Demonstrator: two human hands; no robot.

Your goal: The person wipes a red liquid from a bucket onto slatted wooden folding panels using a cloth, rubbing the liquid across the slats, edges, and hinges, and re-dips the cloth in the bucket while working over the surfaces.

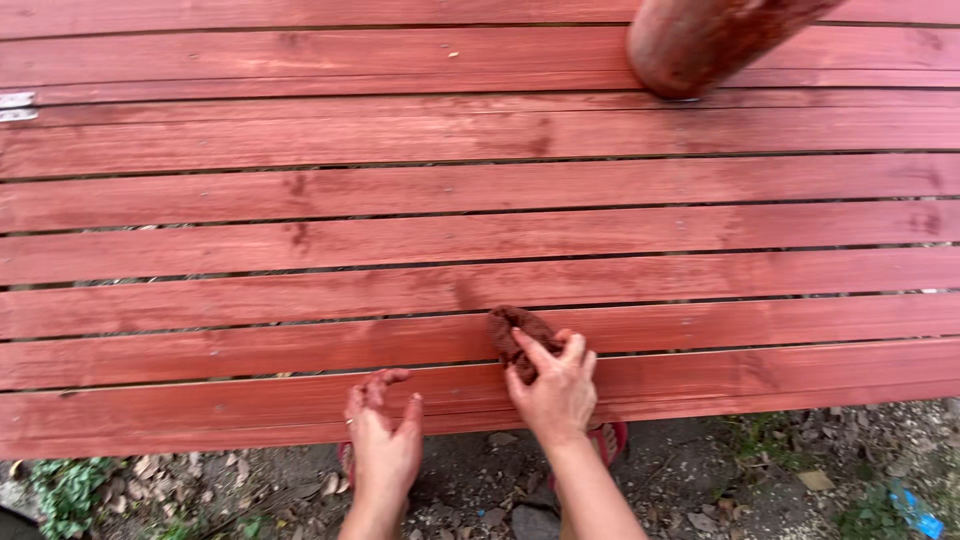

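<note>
Red-stained rag pinched by right hand | left hand spread, seemingly touching plank

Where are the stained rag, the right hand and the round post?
stained rag (512, 332): head view, its bunched upper part.
right hand (553, 390): head view, back of hand.
round post (700, 40): head view, its side.

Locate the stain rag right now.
Head view, lower centre: the dark red rag sits bunched on the second-nearest plank, pressed under the right hand, right of the left hand.
</note>
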